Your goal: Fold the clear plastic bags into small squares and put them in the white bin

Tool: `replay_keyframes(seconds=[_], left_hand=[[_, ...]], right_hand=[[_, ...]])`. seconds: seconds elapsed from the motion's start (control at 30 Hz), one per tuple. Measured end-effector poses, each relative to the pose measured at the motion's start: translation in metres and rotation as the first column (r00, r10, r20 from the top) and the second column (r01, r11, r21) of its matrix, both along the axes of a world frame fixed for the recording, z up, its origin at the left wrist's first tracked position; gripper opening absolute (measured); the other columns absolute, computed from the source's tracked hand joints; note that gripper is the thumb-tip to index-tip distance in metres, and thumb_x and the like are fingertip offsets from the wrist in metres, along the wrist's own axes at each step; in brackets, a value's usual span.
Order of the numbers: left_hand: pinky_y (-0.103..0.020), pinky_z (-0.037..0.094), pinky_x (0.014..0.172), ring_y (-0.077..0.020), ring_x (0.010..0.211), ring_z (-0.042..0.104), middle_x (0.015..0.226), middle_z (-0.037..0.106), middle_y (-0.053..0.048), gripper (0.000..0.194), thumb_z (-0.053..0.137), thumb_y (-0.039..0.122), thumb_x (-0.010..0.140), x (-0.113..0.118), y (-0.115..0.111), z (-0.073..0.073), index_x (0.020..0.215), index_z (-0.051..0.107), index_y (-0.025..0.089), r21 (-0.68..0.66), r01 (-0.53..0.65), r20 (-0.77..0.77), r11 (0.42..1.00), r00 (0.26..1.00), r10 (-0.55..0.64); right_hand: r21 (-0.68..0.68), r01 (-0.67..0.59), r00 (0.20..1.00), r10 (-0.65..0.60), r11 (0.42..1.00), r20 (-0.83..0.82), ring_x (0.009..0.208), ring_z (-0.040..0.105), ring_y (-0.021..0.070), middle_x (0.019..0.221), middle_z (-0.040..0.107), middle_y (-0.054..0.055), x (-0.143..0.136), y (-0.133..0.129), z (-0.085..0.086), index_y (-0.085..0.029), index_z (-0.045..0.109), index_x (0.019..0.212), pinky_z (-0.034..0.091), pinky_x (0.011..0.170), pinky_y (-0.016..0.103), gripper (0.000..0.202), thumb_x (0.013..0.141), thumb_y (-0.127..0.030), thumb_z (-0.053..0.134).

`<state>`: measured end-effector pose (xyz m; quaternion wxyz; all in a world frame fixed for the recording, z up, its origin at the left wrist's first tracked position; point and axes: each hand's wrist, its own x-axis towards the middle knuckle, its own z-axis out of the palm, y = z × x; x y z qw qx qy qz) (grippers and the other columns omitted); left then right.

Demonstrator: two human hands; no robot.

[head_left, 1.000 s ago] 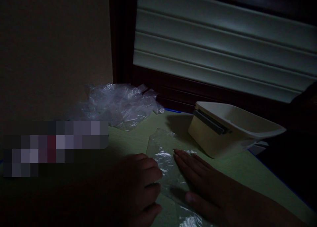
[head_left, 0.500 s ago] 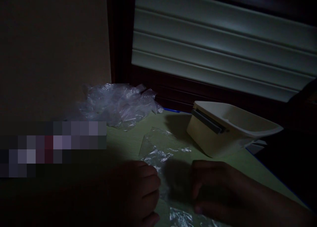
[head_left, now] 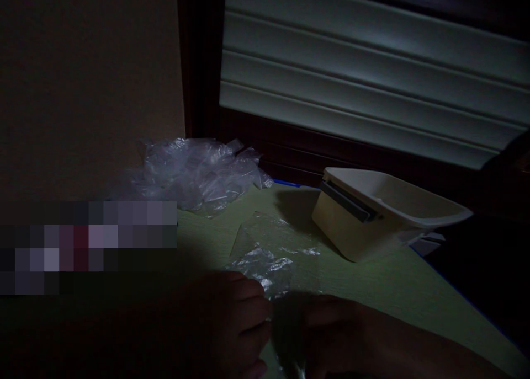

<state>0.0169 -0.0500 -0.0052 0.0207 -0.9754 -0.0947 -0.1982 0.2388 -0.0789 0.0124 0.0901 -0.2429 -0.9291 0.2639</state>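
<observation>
A clear plastic bag (head_left: 269, 257) lies flat and crinkled on the green table (head_left: 414, 291). My left hand (head_left: 244, 324) is at its near left side, with the fingers curled together; whatever they may hold is hidden under them. To the right, my right hand (head_left: 331, 335) is low over the bag's near end, back of the hand up, its fingertips lost in dark shadow. A bit of shiny plastic shows between the two hands at the bottom edge.
A heap of crumpled clear bags (head_left: 199, 175) lies at the back left, by the wall. An empty cream bin (head_left: 351, 224) with a dark handle stands tilted at the right. Left of the hands is a pixelated area. Ribbed panelling rises behind.
My right hand has moved down and slightly left, closer to my left hand, and its fingers have dropped out of clear sight. My left hand has barely shifted.
</observation>
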Motion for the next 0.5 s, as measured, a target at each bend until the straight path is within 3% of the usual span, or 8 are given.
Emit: replay_keyframes(seconds=[0.3, 0.4, 0.5], left_hand=[[-0.031, 0.044, 0.074, -0.0179, 0.082, 0.055, 0.088, 0.064, -0.002, 0.011, 0.065, 0.022, 0.081, 0.0, 0.0, 0.003, 0.086, 0.06, 0.014, -0.066, 0.003, -0.012, 0.998, 1.0, -0.004], [-0.031, 0.044, 0.074, -0.0177, 0.082, 0.055, 0.088, 0.064, -0.002, 0.009, 0.062, 0.022, 0.083, -0.001, -0.001, 0.003, 0.087, 0.06, 0.014, -0.075, -0.006, 0.005, 0.997, 1.0, 0.007], [-0.031, 0.043, 0.075, -0.0175, 0.081, 0.054, 0.087, 0.063, -0.001, 0.009, 0.062, 0.022, 0.081, 0.0, 0.0, 0.004, 0.086, 0.06, 0.015, -0.089, -0.009, -0.032, 0.996, 0.999, 0.006]], right_hand=[[-0.02, -0.04, 0.999, 0.039, 0.999, -0.03, 0.079, 0.059, 0.011, 0.075, 0.058, -0.002, -0.006, -0.003, -0.014, -0.02, 0.06, 0.066, 0.048, 0.083, 0.025, 0.021, 0.087, -0.016, 0.056], [-0.042, -0.007, 0.999, 0.005, 0.999, -0.045, 0.073, 0.059, 0.01, 0.072, 0.058, -0.002, -0.008, -0.003, -0.019, -0.02, 0.059, 0.065, 0.049, 0.072, 0.021, 0.022, 0.086, -0.015, 0.055], [-0.075, 0.041, 0.997, -0.046, 0.996, -0.063, 0.066, 0.058, 0.0091, 0.069, 0.056, -0.002, -0.008, -0.005, -0.012, -0.019, 0.056, 0.063, 0.048, 0.062, 0.018, 0.023, 0.086, -0.017, 0.054]])
